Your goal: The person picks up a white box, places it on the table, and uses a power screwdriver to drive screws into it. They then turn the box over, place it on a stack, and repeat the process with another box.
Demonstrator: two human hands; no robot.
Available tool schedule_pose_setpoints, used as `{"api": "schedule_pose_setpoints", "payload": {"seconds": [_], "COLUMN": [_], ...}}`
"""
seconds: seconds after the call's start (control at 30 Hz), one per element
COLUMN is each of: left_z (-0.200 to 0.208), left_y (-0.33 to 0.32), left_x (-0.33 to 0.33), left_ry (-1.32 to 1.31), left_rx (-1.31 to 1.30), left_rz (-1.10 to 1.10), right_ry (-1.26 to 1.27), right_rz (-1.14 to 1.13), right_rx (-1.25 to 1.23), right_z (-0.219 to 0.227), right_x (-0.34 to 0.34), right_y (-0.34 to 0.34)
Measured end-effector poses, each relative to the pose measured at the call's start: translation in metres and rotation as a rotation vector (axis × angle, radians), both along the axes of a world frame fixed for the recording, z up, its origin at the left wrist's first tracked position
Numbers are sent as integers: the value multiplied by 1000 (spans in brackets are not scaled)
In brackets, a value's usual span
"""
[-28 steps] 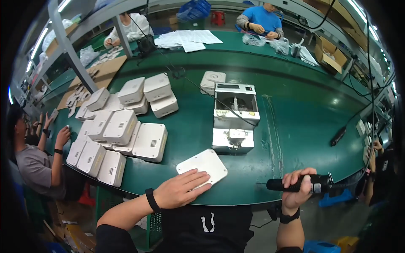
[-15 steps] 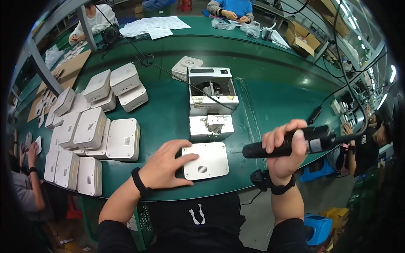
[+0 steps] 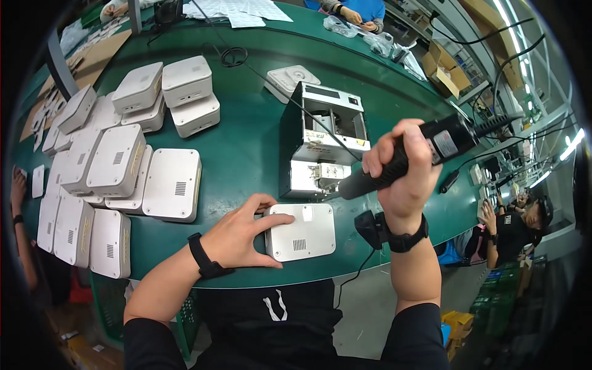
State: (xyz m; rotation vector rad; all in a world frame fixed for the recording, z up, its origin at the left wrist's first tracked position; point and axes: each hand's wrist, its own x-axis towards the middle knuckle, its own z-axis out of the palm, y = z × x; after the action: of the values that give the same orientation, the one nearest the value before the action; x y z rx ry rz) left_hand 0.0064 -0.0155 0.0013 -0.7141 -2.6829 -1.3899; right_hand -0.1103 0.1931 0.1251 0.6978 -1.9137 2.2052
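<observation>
Black screwdriver (image 3: pixel 369 181) is clenched in the raised right hand (image 3: pixel 404 191); the left hand (image 3: pixel 239 237) grasps a white box (image 3: pixel 308 232).

One lane between obstacles

A strip of green table (image 3: pixel 242 145) runs forward between the stacked white boxes (image 3: pixel 115 159) and the machine (image 3: pixel 325 145). A cable (image 3: pixel 234 57) crosses its far end; toward the right, the raised screwdriver (image 3: pixel 374 180) stands in the way.

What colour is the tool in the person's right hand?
The power tool is black, with a pale label; the head view shows it best.
</observation>
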Motion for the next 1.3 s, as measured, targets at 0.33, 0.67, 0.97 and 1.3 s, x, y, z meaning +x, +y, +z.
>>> {"api": "schedule_pose_setpoints", "payload": {"seconds": [0.33,0.67,0.97,1.3], "left_z": [-4,-5,-7,-7], "left_y": [1,2,1,1], "left_x": [-1,-4,0,1], "left_ry": [-7,-20,-3,39], "left_rx": [3,-5,5,1], "left_rz": [-8,1,1,3], "right_ry": [-8,-58,-40,24], "right_rz": [-15,4,12,-1], "right_rx": [-28,-85,61,-73], "right_z": [-13,-39,-26,-1], "right_x": [20,10,18,-6], "right_y": [25,31,19,-4]}}
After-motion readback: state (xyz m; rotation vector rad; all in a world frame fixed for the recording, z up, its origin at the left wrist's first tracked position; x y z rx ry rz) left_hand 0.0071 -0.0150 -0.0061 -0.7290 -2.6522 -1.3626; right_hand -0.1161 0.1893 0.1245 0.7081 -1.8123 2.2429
